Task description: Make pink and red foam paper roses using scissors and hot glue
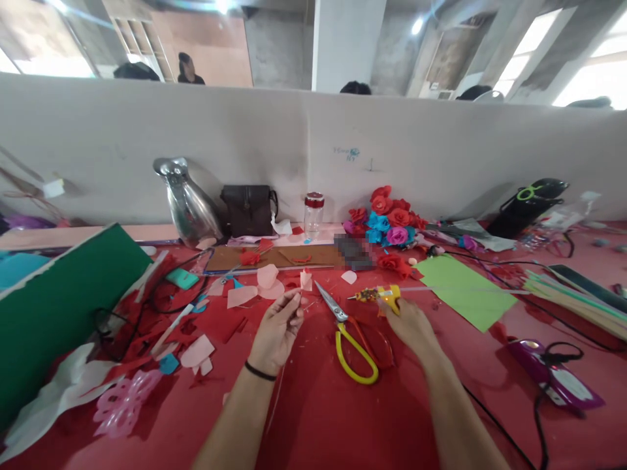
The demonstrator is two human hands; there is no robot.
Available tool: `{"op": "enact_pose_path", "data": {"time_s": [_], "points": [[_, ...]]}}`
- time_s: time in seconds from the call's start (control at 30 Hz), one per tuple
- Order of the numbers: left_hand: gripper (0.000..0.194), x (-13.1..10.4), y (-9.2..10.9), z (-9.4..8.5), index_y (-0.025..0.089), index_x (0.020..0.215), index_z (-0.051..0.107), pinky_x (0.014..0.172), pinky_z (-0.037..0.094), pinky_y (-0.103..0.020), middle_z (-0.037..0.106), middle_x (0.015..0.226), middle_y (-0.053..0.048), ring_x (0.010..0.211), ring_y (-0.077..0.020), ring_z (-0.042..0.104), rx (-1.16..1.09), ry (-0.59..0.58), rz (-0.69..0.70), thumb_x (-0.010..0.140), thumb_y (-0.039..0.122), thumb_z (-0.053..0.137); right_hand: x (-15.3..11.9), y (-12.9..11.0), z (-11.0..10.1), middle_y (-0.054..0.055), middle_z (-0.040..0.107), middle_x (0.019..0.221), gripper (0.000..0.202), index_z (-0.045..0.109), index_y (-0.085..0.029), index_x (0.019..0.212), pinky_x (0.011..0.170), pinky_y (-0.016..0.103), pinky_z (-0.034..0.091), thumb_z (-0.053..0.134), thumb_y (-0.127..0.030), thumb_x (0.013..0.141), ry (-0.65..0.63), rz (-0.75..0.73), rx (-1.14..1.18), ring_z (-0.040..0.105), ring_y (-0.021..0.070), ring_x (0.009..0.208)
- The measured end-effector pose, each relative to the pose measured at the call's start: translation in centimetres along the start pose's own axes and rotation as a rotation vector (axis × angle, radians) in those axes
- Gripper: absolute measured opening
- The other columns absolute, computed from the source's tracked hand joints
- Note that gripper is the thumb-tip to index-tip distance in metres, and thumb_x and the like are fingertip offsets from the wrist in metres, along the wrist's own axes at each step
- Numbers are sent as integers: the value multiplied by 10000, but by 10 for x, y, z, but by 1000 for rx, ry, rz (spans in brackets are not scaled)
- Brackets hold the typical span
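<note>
My left hand [283,326] pinches a thin wire stem [278,398] that hangs down below the palm. A small pale pink paper piece [305,281] shows just above its fingertips. My right hand [409,323] is closed around the handle of a yellow hot glue gun [389,297], whose nozzle points left toward the left hand. A clear glue stick [426,288] sticks out of its back. Between the hands lie scissors [340,314] with one yellow and one red handle, blades partly apart. Pink paper petals [267,276] lie beyond the left hand.
Paper flowers [392,219] are bunched at the back, near a glass jar [314,212], a dark bag [249,210] and a steel jug [189,202]. Green paper [463,287] lies right, above a purple power strip [553,375] with cords. A green board [73,300] leans left among scraps.
</note>
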State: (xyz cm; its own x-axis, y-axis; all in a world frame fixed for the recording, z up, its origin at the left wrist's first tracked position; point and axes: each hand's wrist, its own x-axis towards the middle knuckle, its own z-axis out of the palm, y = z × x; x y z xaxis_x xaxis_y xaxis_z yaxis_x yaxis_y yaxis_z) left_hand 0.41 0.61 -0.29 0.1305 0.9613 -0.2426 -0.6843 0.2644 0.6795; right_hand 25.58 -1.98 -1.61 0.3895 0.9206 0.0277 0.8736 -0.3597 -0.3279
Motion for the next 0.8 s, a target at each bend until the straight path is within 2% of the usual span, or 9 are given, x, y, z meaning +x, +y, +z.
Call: {"op": "enact_pose_path", "data": {"time_s": [0.1,0.17,0.2,0.27,0.37,0.43,0.53,0.8], "points": [[222,-6,4,4,128,747,644,404,310,-100,600,651,-2,488,-14,438,-32,-49,44,572,156,777,-10,-8,-9,205,635,925,340,643,-145,829,728,421,415,463,-432,832,267,-27,-62,572,326,895],[226,-10,5,8,128,760,649,397,301,-99,603,653,-1,474,-7,420,-39,-75,54,581,174,778,-17,-29,-13,185,641,930,277,640,-152,868,774,436,418,458,-359,838,352,-136,136,566,310,910],[228,-11,5,11,129,765,650,393,293,-97,600,647,3,465,-3,406,-41,-86,52,583,179,780,-21,-43,-13,149,656,898,245,638,-168,863,784,409,432,456,-329,838,310,-241,325,581,274,877],[234,-14,4,14,130,768,651,385,276,-96,590,628,14,445,5,377,-42,-106,39,580,181,783,-25,-76,-9,95,682,866,203,640,-184,865,742,345,473,493,-312,811,113,-357,756,612,214,787],[238,-17,0,17,128,771,657,388,276,-102,590,619,16,436,5,365,-31,-136,14,579,187,785,-30,-117,5,27,677,740,157,642,-184,780,677,298,497,589,-326,738,-155,-336,1260,611,164,662],[238,-16,-3,17,126,772,662,401,289,-104,597,626,14,441,4,375,-23,-147,7,581,201,784,-34,-130,14,-5,660,680,130,648,-186,745,649,271,496,635,-308,703,-207,-284,1452,591,136,613],[239,-15,-7,16,127,774,669,418,304,-108,606,638,14,450,4,388,-5,-134,23,583,213,783,-39,-131,20,-19,650,641,103,670,-188,731,644,248,490,662,-281,689,-194,-251,1554,582,122,614],[250,-12,-16,16,145,784,685,464,346,-144,626,649,10,475,-19,424,69,-70,59,575,244,780,-40,-122,15,-5,682,680,115,695,-188,754,659,261,511,670,-286,700,-162,-219,1531,612,130,627]]}}
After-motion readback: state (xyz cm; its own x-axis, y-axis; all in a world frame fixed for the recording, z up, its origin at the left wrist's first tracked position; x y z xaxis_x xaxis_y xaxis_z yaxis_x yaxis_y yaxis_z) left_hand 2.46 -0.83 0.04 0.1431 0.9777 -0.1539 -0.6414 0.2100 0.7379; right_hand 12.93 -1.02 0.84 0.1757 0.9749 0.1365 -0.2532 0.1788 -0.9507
